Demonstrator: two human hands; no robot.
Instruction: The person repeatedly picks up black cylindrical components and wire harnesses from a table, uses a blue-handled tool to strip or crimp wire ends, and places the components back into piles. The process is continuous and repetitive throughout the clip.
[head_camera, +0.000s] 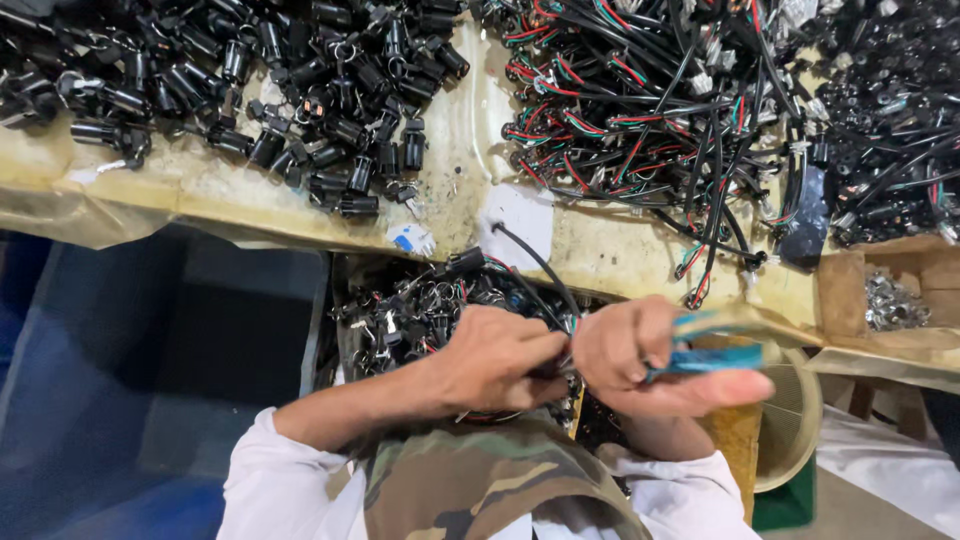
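My left hand (495, 355) is closed around a small black part with a black cable (535, 262) that arcs up toward the bench. My right hand (640, 352) grips pliers with blue handles (715, 345), whose jaws meet the left hand's fingers; the tool is blurred. Both hands work over a bin of finished black sockets with wires (410, 310) in my lap area. The point where the pliers touch the part is hidden by fingers.
On the bench a pile of black cylindrical sockets (300, 90) lies at left, a tangle of red, green and black wires (650, 110) in the middle, more black parts (890, 120) at right. A cardboard box of small metal pieces (890, 300) sits at right, a beige round bucket (795, 420) below.
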